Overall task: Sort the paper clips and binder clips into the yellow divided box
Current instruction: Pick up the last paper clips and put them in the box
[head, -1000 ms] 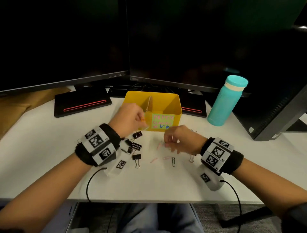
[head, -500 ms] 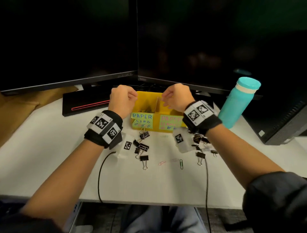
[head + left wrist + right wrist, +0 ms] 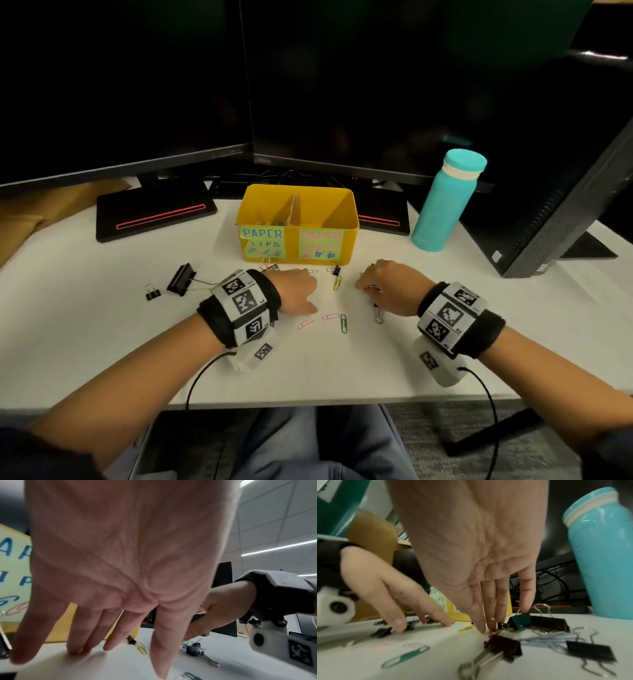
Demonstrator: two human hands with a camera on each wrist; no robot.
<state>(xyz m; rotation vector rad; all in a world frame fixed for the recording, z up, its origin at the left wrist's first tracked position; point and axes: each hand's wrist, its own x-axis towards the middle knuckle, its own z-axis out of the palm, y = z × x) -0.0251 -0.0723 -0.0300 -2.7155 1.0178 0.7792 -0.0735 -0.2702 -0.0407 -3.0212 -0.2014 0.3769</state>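
The yellow divided box stands at the back of the white desk, with coloured paper clips in its left compartment. My left hand is spread flat-fingered, fingertips pressing the desk just in front of the box, holding nothing. My right hand reaches straight down, fingertips touching the wire handle of a black binder clip among several binder clips. A yellow-green paper clip lies between the hands. Two pink paper clips and a green paper clip lie nearer me.
A large black binder clip and a small binder clip lie left of my left wrist. A teal bottle stands right of the box. Monitors and their black bases close off the back; another screen stands at the right.
Both hands have come down from over the box to the desk in front of it. What they held above the box is no longer in them.
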